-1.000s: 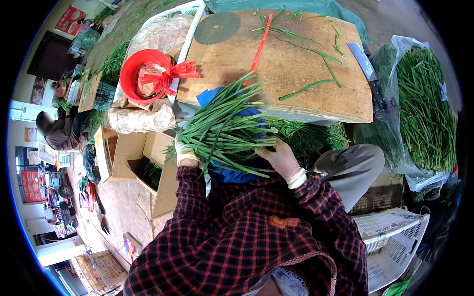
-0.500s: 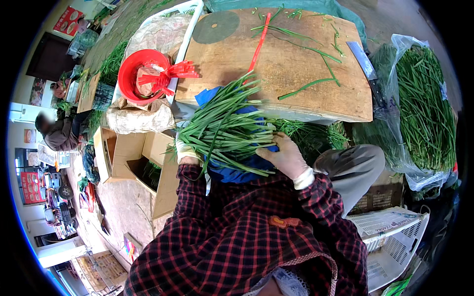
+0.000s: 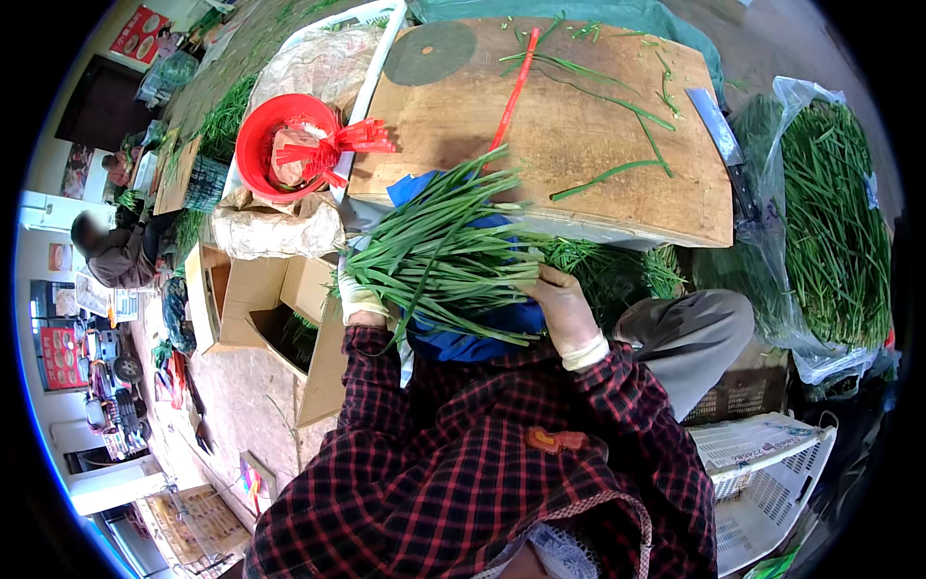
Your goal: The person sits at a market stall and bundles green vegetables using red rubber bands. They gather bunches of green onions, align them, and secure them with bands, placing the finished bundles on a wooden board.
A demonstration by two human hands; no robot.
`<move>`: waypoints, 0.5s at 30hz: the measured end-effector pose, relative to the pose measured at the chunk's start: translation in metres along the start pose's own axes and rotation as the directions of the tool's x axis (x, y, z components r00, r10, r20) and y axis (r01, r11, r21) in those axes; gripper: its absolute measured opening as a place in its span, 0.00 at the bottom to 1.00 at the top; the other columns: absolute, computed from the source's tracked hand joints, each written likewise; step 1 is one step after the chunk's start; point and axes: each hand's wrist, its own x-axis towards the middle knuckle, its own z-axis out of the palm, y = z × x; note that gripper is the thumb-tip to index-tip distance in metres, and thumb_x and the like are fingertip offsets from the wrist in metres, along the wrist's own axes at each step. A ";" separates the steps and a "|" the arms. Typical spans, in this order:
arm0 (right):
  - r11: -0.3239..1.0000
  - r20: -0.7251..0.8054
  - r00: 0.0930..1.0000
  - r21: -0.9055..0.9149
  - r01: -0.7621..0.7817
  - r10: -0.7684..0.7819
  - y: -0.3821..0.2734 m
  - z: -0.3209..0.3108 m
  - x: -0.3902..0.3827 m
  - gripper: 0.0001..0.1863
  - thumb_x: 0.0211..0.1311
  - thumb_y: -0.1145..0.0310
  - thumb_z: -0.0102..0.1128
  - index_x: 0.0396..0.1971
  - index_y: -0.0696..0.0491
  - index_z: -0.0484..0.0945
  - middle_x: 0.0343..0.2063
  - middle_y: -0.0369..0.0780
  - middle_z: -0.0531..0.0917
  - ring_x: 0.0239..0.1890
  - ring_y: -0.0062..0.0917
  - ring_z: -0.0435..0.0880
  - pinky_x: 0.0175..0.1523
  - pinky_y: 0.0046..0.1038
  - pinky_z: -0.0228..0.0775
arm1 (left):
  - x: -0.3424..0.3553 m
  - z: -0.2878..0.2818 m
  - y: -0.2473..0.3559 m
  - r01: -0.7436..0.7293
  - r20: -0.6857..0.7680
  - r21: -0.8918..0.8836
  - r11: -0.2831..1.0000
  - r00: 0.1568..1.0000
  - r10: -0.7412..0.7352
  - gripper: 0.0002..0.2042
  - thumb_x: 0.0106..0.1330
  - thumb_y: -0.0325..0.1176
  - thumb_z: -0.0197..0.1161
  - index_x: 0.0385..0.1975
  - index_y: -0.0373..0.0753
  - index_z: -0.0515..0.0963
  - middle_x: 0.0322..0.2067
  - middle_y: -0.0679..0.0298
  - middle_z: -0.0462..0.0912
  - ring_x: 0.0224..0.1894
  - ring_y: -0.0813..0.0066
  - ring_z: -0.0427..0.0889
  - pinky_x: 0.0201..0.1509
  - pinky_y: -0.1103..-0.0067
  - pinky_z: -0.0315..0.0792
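Note:
A loose bundle of long green leaves [image 3: 429,253] lies over blue cloth [image 3: 506,320] in my lap, below the wooden board's near edge. My left hand [image 3: 359,297], in a pale glove, is closed on the bundle's left side, its fingertips largely hidden by the leaves. My right hand [image 3: 562,307], also gloved, pinches leaf ends at the bundle's right. Beyond it a wooden board [image 3: 598,135] bears a red strip [image 3: 513,87], stray leaves and, along its right edge, a cleaver [image 3: 719,130].
A red bucket [image 3: 253,135] of red strips sits at the board's left. An open carton [image 3: 231,299] stands lower left, a bagged pile of greens [image 3: 834,222] at right, a white crate [image 3: 762,502] at lower right. A person [image 3: 116,246] crouches at far left.
My right hand has shifted slightly at the bundle's right, its fingers closing further on the leaf ends. My left hand stays on the bundle; the view has moved slightly.

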 end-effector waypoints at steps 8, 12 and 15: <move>0.886 -0.238 0.904 0.224 0.406 -0.355 -0.087 -0.038 -0.068 0.10 0.62 0.64 0.54 0.29 0.56 0.75 0.36 0.43 0.80 0.42 0.32 0.79 0.52 0.33 0.70 | -0.029 0.045 0.012 -0.087 -0.181 -0.086 0.992 0.981 0.070 0.20 0.65 0.50 0.49 0.44 0.39 0.75 0.42 0.57 0.79 0.44 0.60 0.76 0.52 0.66 0.69; 0.282 -0.389 0.647 -0.921 -0.268 -0.656 -0.109 -0.107 -0.076 0.13 0.59 0.67 0.56 0.41 0.58 0.73 0.38 0.46 0.76 0.43 0.35 0.74 0.50 0.32 0.66 | -0.053 0.137 0.034 -0.309 -0.182 -0.124 0.943 0.941 0.285 0.14 0.64 0.49 0.53 0.34 0.44 0.75 0.26 0.70 0.73 0.28 0.74 0.70 0.37 0.75 0.70; -0.022 -0.061 0.624 -0.992 -0.124 -0.779 -0.106 -0.053 -0.082 0.19 0.51 0.68 0.61 0.44 0.58 0.72 0.41 0.48 0.75 0.45 0.40 0.72 0.51 0.36 0.64 | -0.073 0.214 0.050 -0.359 0.006 -0.140 0.923 0.932 0.364 0.15 0.63 0.49 0.55 0.39 0.45 0.73 0.22 0.74 0.64 0.24 0.82 0.65 0.31 0.82 0.66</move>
